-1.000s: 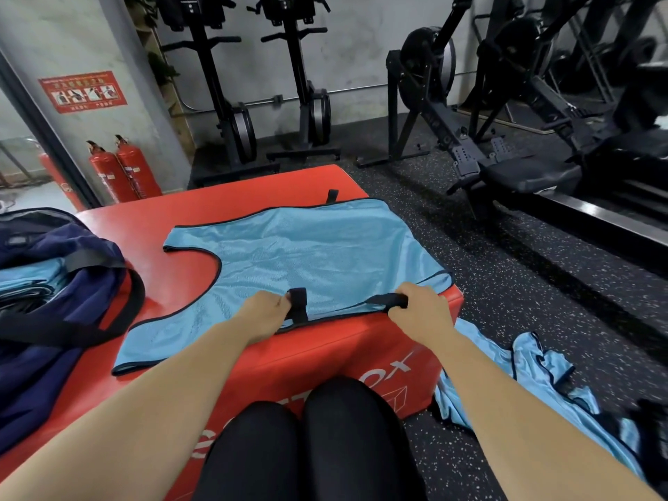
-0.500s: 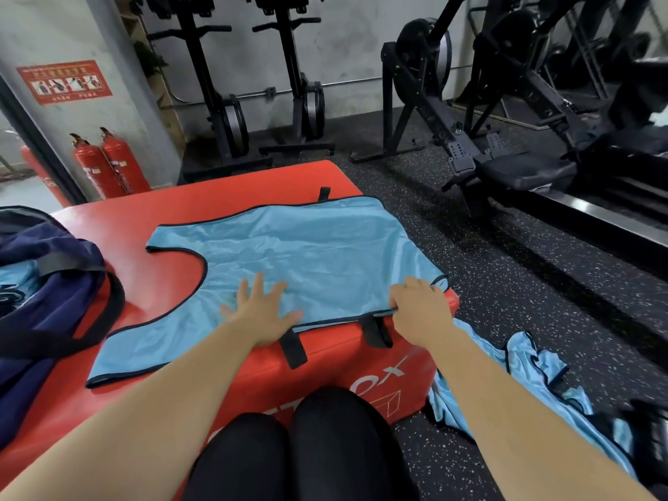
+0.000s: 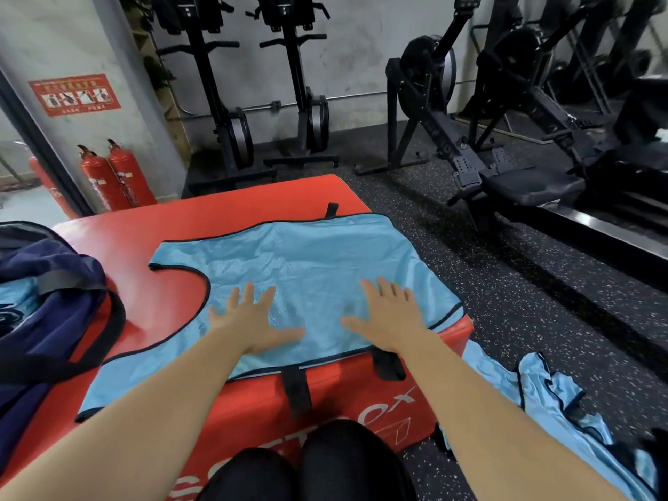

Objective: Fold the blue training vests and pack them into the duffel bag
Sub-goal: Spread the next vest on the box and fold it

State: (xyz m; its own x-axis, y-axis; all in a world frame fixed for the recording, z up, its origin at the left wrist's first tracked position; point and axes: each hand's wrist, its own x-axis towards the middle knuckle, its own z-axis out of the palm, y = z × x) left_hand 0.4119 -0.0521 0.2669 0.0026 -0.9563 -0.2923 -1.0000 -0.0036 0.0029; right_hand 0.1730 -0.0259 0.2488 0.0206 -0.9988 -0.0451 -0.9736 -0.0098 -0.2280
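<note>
A light blue training vest [image 3: 307, 262] with black trim lies spread flat on the red foam box [image 3: 224, 200]. Its two black straps hang over the box's near edge. My left hand [image 3: 249, 321] presses flat on the vest's near left part, fingers spread. My right hand [image 3: 392, 316] presses flat on its near right part, fingers spread too. The navy duffel bag [image 3: 47, 305] sits open at the left of the box, with blue fabric visible inside. More blue vests [image 3: 542, 399] lie crumpled on the floor at the right.
Black rowing machines [image 3: 506, 168] stand close to the right of the box, and upright machines [image 3: 231, 121] line the back wall. Red fire extinguishers [image 3: 115, 175] stand at the left wall. My knees [image 3: 307, 468] touch the box's front. The floor is speckled black rubber.
Both hands let go of the black straps at the vest's near edge and slid forward onto the fabric, now lying flat and spread. The straps dropped over the box's edge.
</note>
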